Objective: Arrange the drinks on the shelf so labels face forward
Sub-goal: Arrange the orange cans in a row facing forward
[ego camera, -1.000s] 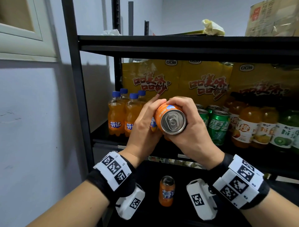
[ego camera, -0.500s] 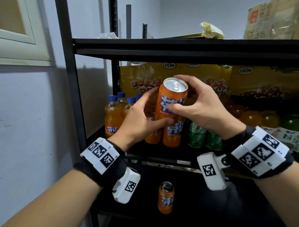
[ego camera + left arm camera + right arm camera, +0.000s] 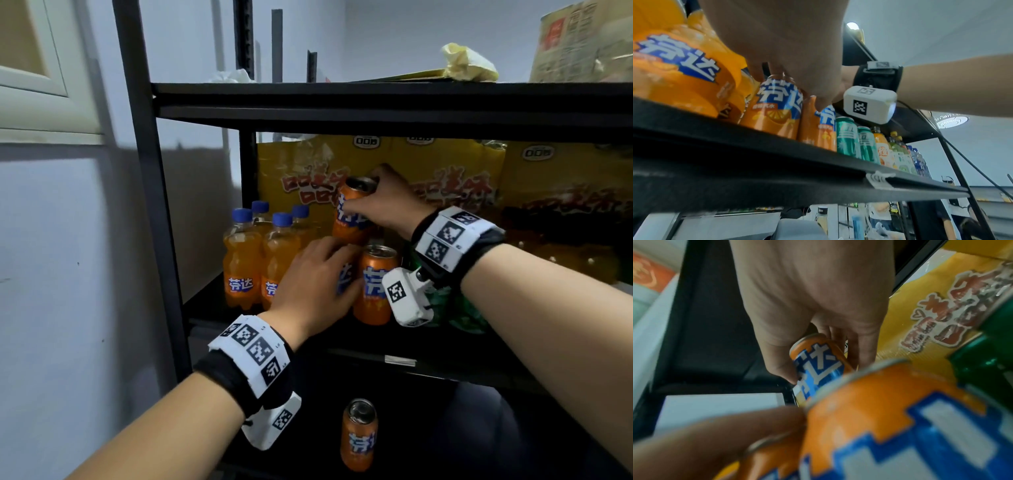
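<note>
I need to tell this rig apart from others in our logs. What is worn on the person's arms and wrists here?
Both forearms are bare, with no sleeves. Each wrist has a black fabric band wrapped with a white strip of square black-and-white code markers. A small white boxy camera unit bearing one such marker hangs under each wrist; a thin black cable trails from the right one.
</note>
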